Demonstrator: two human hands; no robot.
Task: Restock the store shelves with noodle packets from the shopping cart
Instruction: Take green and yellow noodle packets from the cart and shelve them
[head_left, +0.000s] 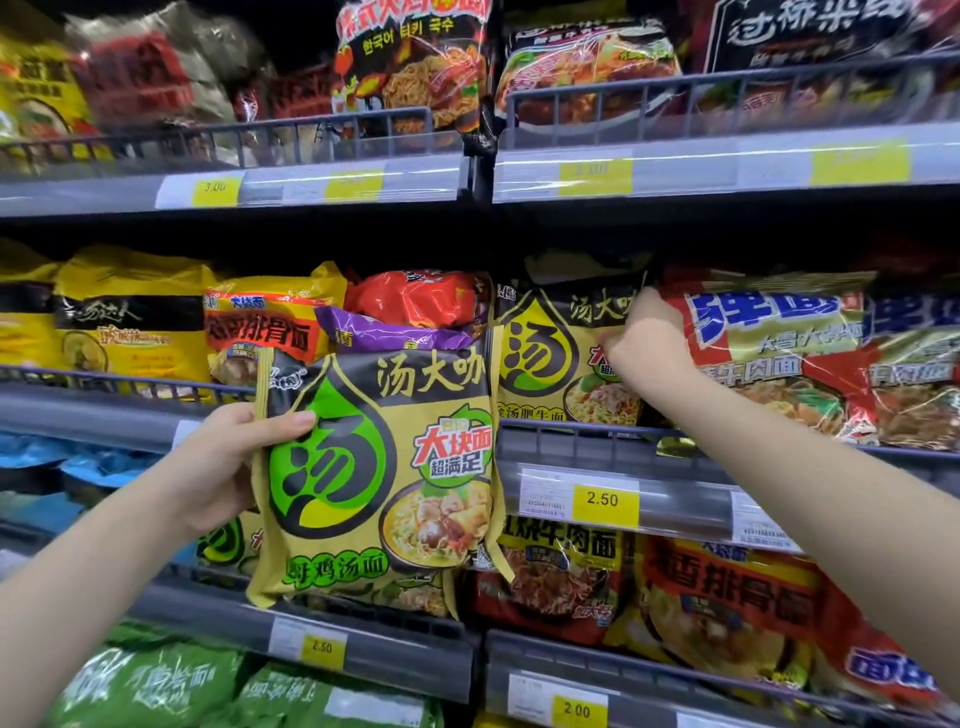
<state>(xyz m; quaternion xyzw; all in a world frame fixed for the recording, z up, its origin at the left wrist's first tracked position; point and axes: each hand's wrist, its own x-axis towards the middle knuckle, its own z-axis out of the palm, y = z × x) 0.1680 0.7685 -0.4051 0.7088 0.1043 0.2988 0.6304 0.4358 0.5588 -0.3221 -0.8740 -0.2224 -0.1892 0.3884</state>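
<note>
Noodle packet (379, 467) gripped by left hand (218, 462) before stocked shelves (623, 499); right hand (644, 338) pinches a shelved packet (550, 358).

price tag (601, 499) "2.50", held packet (384, 467) "汤大叻"

Upright gold-and-black noodle packet (382, 467) with green swirl, before the middle shelf (613, 441).

Shop, price tags (605, 500) (yellow), stocked shelves (613, 447)
</note>
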